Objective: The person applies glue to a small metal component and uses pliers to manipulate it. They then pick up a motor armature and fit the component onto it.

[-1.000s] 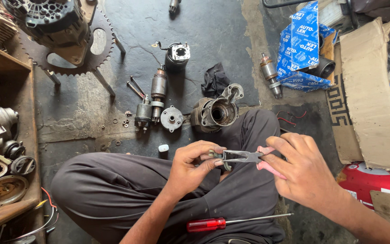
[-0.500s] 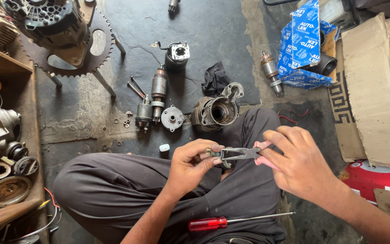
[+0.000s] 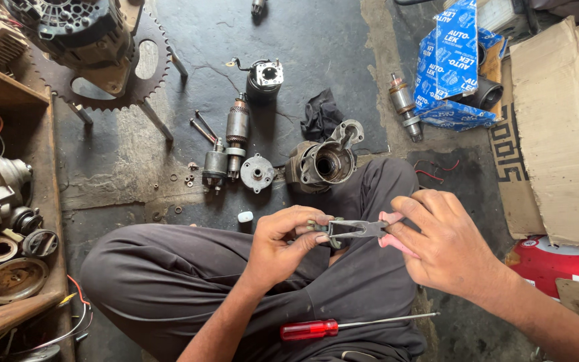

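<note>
Pink-handled pliers at frame centre, over the lap | right hand clenched on handles, 3 o'clock | left hand pinching small metal part at the plier tips | red screwdriver at 6 o'clock

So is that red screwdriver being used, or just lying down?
Lying down. The red screwdriver rests flat across the person's lap, and neither hand touches it.
</note>
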Action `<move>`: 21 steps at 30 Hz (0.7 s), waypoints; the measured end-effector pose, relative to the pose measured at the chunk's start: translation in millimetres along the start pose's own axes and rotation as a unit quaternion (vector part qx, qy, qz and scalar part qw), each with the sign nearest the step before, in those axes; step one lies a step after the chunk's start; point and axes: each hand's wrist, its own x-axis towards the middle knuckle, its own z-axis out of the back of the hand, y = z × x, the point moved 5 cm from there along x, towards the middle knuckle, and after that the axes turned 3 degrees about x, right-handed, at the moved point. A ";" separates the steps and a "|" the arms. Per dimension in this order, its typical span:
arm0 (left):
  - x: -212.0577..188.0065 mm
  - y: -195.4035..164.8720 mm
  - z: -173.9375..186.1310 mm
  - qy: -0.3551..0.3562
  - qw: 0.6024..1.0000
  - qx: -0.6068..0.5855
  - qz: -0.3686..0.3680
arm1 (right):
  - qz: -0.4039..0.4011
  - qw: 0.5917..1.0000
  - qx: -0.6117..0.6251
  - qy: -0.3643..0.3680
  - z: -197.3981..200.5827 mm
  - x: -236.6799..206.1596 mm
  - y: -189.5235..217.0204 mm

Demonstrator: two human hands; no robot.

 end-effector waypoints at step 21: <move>-4.0 2.5 -19.9 0.029 0.999 0.025 0.002 | -0.001 0.997 0.077 0.004 -10.7 -0.5 -1.7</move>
